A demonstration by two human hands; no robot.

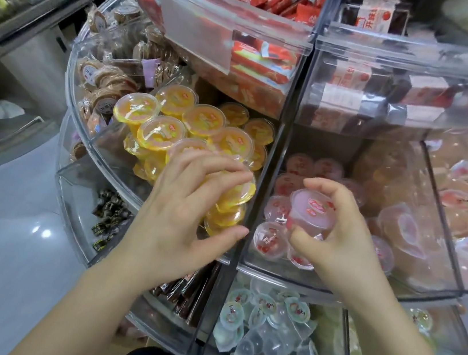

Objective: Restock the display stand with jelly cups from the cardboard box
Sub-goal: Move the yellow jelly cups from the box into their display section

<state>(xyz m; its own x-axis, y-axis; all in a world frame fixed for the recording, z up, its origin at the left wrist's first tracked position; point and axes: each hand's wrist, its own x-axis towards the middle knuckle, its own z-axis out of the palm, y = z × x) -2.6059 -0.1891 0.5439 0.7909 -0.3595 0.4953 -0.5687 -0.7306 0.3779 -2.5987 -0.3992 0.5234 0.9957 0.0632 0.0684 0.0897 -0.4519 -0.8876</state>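
My left hand (190,201) lies spread over the yellow cups (173,126), fingers loosely bent around a yellow cup (234,195) at the near right corner of their bin, thumb low by the clear front wall. My right hand (335,236) pinches a pink cup (310,210) between curled fingers and thumb, tilted, just above the other pink cups (294,186) in the next bin to the right. A dark divider (267,164) on the stand (82,138) parts the two bins. The lids are clear film with a small red label; its writing is too blurred to read.
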